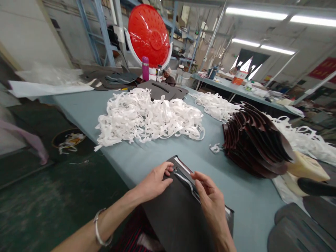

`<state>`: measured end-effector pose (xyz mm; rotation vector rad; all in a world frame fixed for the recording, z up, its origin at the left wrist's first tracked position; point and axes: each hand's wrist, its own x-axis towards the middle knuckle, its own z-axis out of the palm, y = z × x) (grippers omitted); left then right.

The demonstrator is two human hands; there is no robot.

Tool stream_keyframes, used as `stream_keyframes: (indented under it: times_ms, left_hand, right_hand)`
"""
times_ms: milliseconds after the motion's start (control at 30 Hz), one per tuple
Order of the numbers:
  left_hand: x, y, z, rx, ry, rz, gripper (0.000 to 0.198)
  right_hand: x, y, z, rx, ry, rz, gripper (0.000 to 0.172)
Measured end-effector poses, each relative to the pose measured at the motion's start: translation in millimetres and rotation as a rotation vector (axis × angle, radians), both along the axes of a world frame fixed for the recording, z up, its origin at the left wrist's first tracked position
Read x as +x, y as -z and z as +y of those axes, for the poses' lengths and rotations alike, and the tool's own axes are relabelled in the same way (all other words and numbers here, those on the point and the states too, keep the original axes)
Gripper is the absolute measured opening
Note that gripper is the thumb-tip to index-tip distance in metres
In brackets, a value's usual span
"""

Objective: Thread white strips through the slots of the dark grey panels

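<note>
A dark grey, leather-like panel lies across the near edge of the table, with a white strip along its far edge. A loose, narrow white strip curves over it between my hands and passes behind my right fingers. My left hand is at the panel's upper left corner, thumb and bent fingers apart, fingertips at the strip's end. My right hand hovers over the panel's far edge, fingers loosely bent and the thumb apart from them; its lower fingers are partly hidden.
Tangled white strips heap on the blue-green table. A stack of dark brown curved pieces stands at right, beside a yellowish block. More grey pieces lie lower right. A purple bottle stands behind.
</note>
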<state>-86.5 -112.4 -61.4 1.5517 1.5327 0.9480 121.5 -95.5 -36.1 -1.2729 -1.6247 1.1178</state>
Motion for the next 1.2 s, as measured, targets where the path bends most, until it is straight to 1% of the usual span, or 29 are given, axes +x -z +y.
stream_keyframes:
  times_ms: [67, 100, 200, 267, 333, 367, 433, 533, 633, 667, 700, 767, 833, 967, 1200]
  left_hand:
    - [-3.5, -3.0, 7.4, -0.08, 0.048, -0.06, 0.047]
    - [-4.2, -4.6, 10.9, -0.079, 0.066, -0.048, 0.047]
    - [-0.4, -9.5, 19.6, 0.05, 0.15, 0.096, 0.037]
    - [5.0, -11.6, 23.4, 0.146, 0.207, 0.202, 0.023]
    - [9.6, -12.7, 25.5, 0.18, 0.227, 0.255, 0.011]
    - [10.8, -13.1, 26.1, 0.18, 0.228, 0.259, 0.011]
    - [10.5, -14.3, 26.9, 0.147, 0.235, 0.225, 0.015]
    - [6.5, -18.5, 27.9, -0.002, 0.296, 0.095, 0.014]
    - [6.0, -22.6, 30.2, -0.178, 0.374, -0.048, 0.037]
    - [7.2, -23.0, 31.3, -0.207, 0.366, -0.076, 0.04]
    - [8.9, -22.4, 32.6, -0.217, 0.33, -0.086, 0.038]
    - [12.6, -18.8, 35.3, -0.206, 0.223, -0.068, 0.026]
    - [14.6, -12.8, 37.5, -0.194, 0.143, -0.029, 0.019]
    - [12.8, -4.4, 38.6, -0.177, 0.077, 0.041, 0.015]
    - [16.5, -7.4, 33.9, -0.085, -0.067, 0.146, 0.012]
  right_hand:
    - [8.4, 8.0, -3.5, 0.048, 0.036, -0.081, 0.026]
    - [11.8, 12.1, -5.9, 0.089, 0.035, -0.129, 0.024]
    - [14.5, 24.5, -14.0, 0.26, -0.015, -0.24, 0.018]
    - [11.6, 32.2, -18.3, 0.381, -0.034, -0.286, 0.017]
    - [8.5, 38.3, -20.5, 0.471, -0.032, -0.32, 0.017]
    - [7.5, 40.2, -20.9, 0.499, -0.034, -0.333, 0.017]
    - [7.1, 42.1, -20.6, 0.52, -0.043, -0.347, 0.018]
    - [8.4, 41.7, -19.7, 0.513, -0.064, -0.353, 0.018]
    - [9.1, 41.1, -20.1, 0.511, -0.078, -0.36, 0.017]
    - [9.1, 41.3, -20.6, 0.516, -0.079, -0.364, 0.017]
    - [9.2, 41.6, -21.1, 0.522, -0.08, -0.369, 0.017]
    - [9.3, 42.7, -22.0, 0.538, -0.079, -0.382, 0.017]
    - [9.4, 43.9, -22.5, 0.552, -0.073, -0.402, 0.019]
    - [9.4, 46.2, -21.5, 0.581, -0.068, -0.457, 0.022]
    - [9.0, 47.8, -19.3, 0.588, -0.067, -0.472, 0.023]
